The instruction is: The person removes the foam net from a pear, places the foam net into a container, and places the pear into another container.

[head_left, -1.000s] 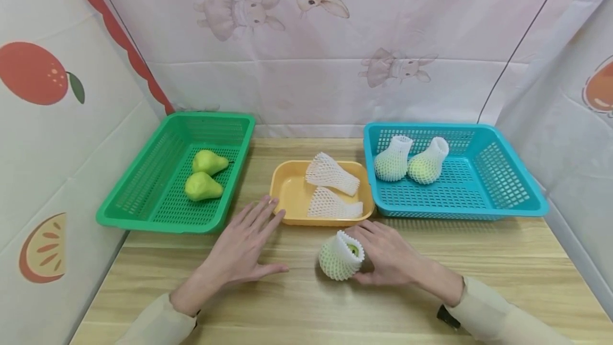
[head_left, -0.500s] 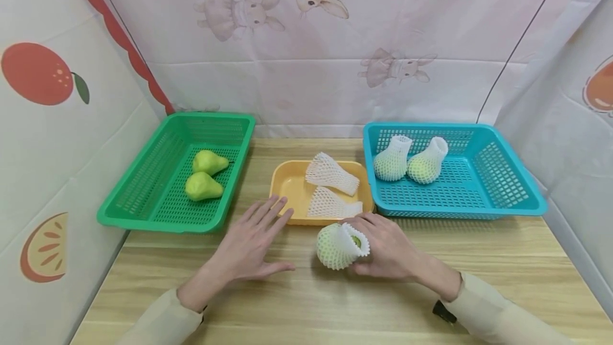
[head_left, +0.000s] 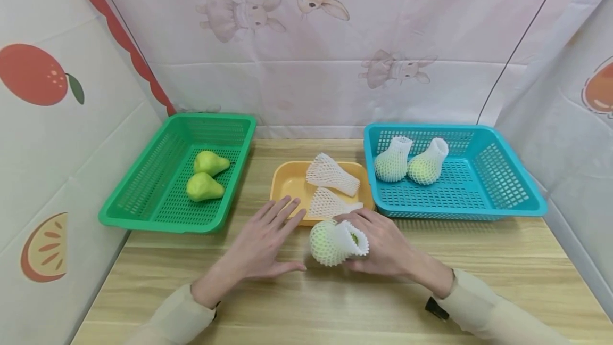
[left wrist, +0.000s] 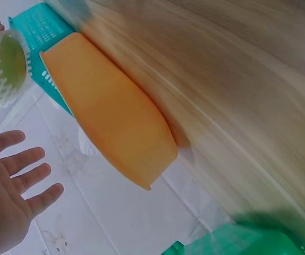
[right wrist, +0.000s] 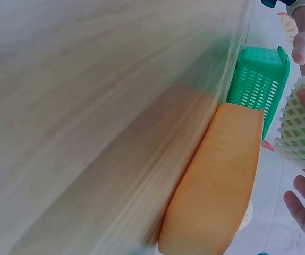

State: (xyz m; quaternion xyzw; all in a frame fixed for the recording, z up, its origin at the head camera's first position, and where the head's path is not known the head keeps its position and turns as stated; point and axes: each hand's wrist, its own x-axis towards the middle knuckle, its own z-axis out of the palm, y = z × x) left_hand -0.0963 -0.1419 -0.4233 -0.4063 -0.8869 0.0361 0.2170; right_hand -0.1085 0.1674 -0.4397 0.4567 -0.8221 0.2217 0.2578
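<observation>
My right hand grips a green pear in a white foam net, thumb and fingers on its right side. The pear lies tilted, its net's open end toward the right, and the right wrist view shows the thumb pressing the foam mesh. My left hand, fingers spread and straight, hovers left of the pear and holds nothing. Its fingertips overlap the front edge of a yellow tray. Two flattened foam nets, an upper one and a lower one, lie in that tray.
At the left stands a green basket with two bare pears in it. On the right, a blue basket holds two netted pears. A printed cloth wall closes off the table's back.
The right hand has tipped the netted pear further over and raised it slightly, shifting a little left and away from me. My left hand has moved right toward it, fingers still spread.
</observation>
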